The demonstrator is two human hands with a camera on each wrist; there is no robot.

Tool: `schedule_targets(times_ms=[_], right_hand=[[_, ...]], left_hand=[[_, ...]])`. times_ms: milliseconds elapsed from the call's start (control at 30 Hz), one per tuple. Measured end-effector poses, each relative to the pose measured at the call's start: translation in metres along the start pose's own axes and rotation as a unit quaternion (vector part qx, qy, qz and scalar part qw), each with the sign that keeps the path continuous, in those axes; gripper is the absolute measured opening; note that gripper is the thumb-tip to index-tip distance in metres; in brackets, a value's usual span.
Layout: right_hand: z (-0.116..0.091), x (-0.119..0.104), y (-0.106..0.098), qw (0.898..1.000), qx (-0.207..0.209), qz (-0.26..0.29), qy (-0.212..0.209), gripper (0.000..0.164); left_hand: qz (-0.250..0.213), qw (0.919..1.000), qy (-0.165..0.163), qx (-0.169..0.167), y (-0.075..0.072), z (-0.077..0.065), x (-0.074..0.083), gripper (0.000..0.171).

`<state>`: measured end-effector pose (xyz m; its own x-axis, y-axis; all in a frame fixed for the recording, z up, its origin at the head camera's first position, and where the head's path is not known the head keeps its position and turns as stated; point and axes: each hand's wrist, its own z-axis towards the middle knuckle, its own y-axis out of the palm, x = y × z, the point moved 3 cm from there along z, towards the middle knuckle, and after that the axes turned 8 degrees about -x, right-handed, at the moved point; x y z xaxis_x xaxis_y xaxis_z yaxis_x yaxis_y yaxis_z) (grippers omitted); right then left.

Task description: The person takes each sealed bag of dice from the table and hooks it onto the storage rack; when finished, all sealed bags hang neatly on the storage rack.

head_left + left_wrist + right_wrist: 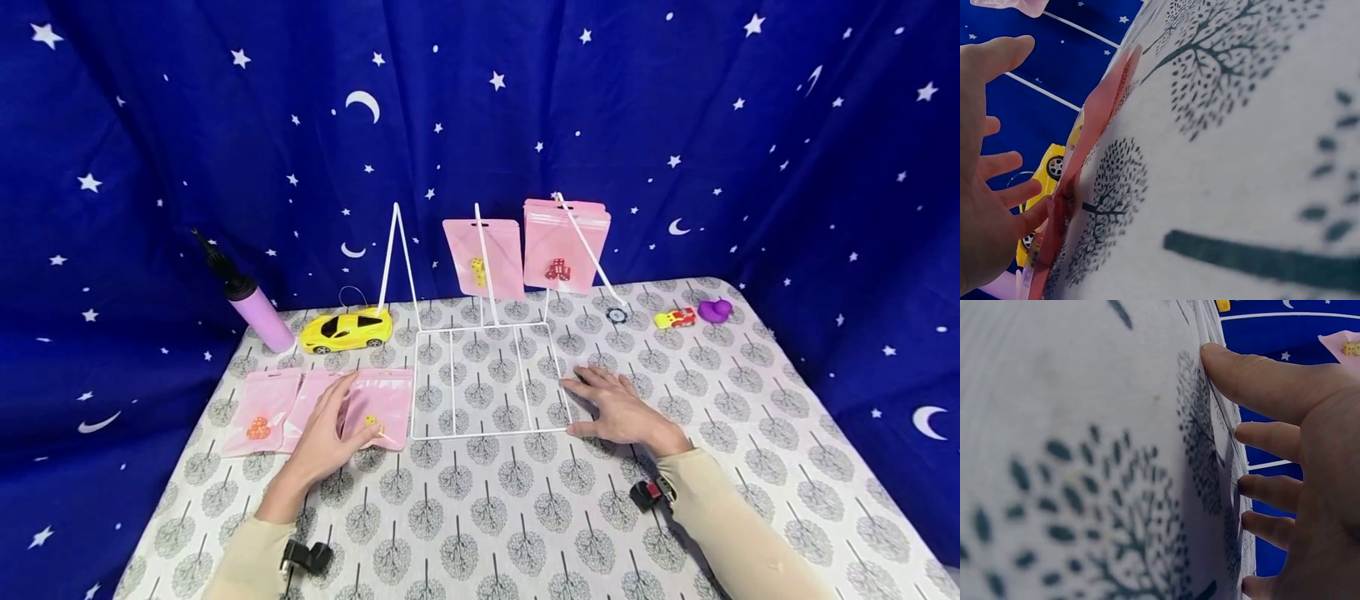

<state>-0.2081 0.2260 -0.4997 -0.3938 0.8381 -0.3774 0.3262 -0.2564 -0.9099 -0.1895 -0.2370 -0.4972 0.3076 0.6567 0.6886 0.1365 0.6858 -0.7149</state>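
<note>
My left hand (322,437), its fingers spread, hovers at the pink bag (397,396) with yellow dice; in the left wrist view the fingertips are close to the bags, and contact is hard to tell. Beside it lie a half-covered pink bag (309,396) and one with orange dice (273,396). The white wire rack (480,435) stands mid-table. From its hooks hang a pink bag with yellow dice (459,250) and, at right, pink bags with red dice (542,242). With fingers spread, my right hand (622,412) rests by the rack's right front corner.
Behind the flat bags are a yellow toy car (348,330) and a purple hand pump (262,319). At the back right sit a small round dark-rimmed piece (617,315), a red and yellow toy (675,318) and a purple duck (715,311). A blue starry curtain (480,108) hangs behind.
</note>
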Motion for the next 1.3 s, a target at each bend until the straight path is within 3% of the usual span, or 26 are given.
schedule_targets(times_ms=[200, 433, 533, 967, 1300], right_hand=[[0.000, 0.000, 0.000, 1.000, 0.003, -0.002, -0.005, 0.081], [0.002, 0.001, 0.001, 1.000, 0.004, -0.004, -0.006, 0.081], [0.002, 0.001, 0.001, 1.000, 0.002, -0.005, -0.006, 0.081], [0.002, 0.003, 0.003, 1.000, 0.004, -0.001, -0.005, 0.082], [0.001, 0.002, 0.002, 1.000, 0.005, -0.002, -0.006, 0.082]], left_hand=[[-0.001, 0.9995, -0.032, -0.006, -0.001, 0.001, -0.004, 0.097], [0.068, 0.9919, -0.098, -0.044, 0.003, 0.004, -0.006, 0.107], [0.074, 0.9893, -0.115, -0.050, 0.004, 0.006, -0.006, 0.109], [0.080, 0.9809, -0.161, -0.074, 0.002, 0.014, -0.003, 0.100], [0.084, 0.9740, -0.188, -0.096, 0.002, 0.018, -0.002, 0.103]])
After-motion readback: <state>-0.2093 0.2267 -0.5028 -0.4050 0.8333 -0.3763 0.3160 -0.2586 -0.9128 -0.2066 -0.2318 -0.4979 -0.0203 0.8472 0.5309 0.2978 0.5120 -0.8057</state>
